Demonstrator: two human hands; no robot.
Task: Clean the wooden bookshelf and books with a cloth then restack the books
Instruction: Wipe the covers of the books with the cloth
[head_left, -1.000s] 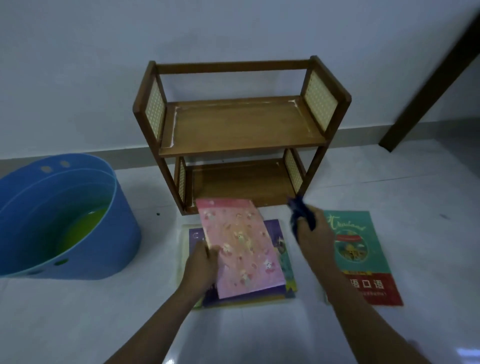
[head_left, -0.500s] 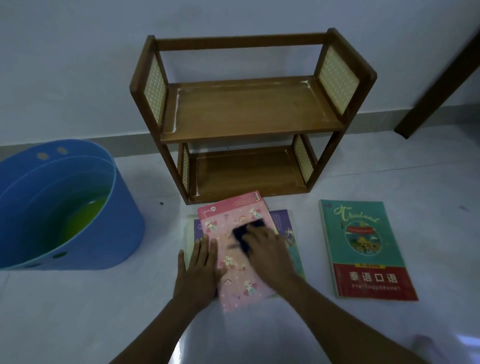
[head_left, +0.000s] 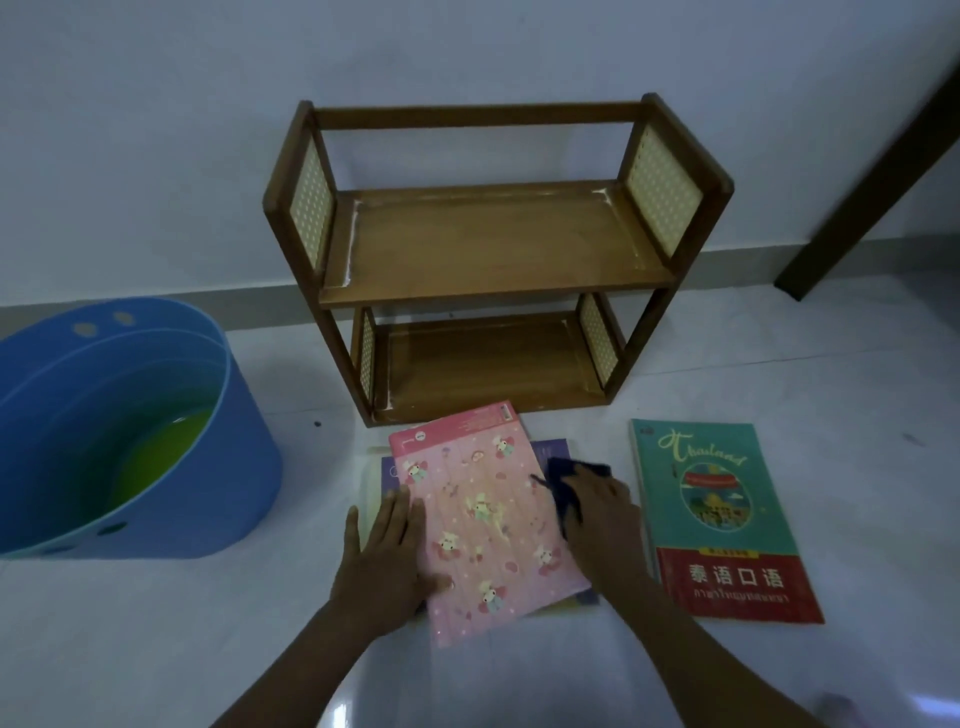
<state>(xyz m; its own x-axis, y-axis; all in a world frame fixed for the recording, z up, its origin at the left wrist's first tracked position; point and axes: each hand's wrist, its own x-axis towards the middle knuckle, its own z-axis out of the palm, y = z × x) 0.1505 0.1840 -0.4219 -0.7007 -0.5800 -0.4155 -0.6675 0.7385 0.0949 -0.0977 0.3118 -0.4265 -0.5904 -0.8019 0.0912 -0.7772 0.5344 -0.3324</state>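
Observation:
A pink book (head_left: 483, 519) with cartoon figures lies on a purple book (head_left: 553, 448) on the white floor. My left hand (head_left: 387, 556) lies flat with spread fingers on the pink book's left edge. My right hand (head_left: 602, 514) presses a dark blue cloth (head_left: 563, 475) against the pink book's right edge. A teal and red book (head_left: 722, 519) lies flat to the right. The wooden two-tier bookshelf (head_left: 488, 249) stands behind the books against the wall, both shelves bare.
A large blue tub (head_left: 171, 467) holding yellow-green liquid sits on the floor at the left. A dark wooden beam (head_left: 872, 156) leans at the far right. White tiled floor (head_left: 779, 364) surrounds the shelf.
The pink book went from lifted to lying flat on the pile. My right hand brought the cloth onto it and slid it from the middle to the right edge.

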